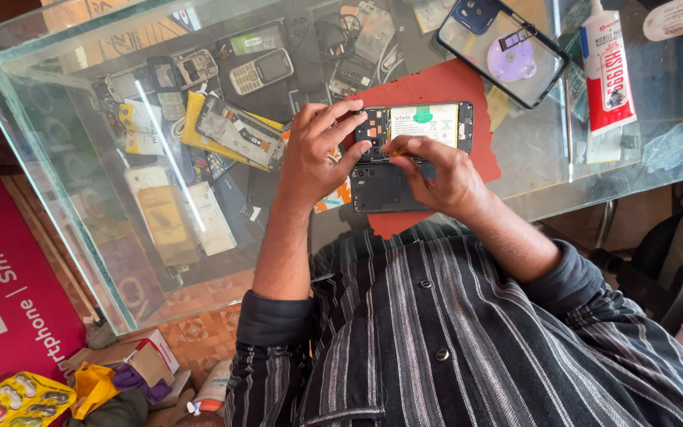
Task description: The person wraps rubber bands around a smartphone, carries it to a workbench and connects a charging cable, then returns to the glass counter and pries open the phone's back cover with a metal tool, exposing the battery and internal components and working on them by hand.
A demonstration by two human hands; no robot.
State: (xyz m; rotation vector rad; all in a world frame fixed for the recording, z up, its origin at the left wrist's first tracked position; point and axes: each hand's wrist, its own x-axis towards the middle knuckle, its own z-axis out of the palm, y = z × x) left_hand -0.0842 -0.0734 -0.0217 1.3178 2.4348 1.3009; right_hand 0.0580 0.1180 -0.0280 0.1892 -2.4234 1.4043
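Opened phone under two hands on a glass counter.

Nearest the camera is the person's striped dark shirt point(452, 340); beyond it the left hand point(319, 150) rests with fingers curled on the left end of the opened phone point(420, 126), steadying it; the right hand point(436, 170) has fingers pinched closed round a thin orange-tipped tool point(395, 153) at the phone's circuit board; just below lies a dark back cover point(379, 188); all sit on a red mat point(436, 87) on the glass counter point(57, 119); through the glass, a shelf of old phones and parts point(223, 119) shows; farther off lie a clear phone case point(503, 47) and a white glue tube point(606, 67); down at the left, tiled floor point(199, 332) and a pink banner point(1, 292).
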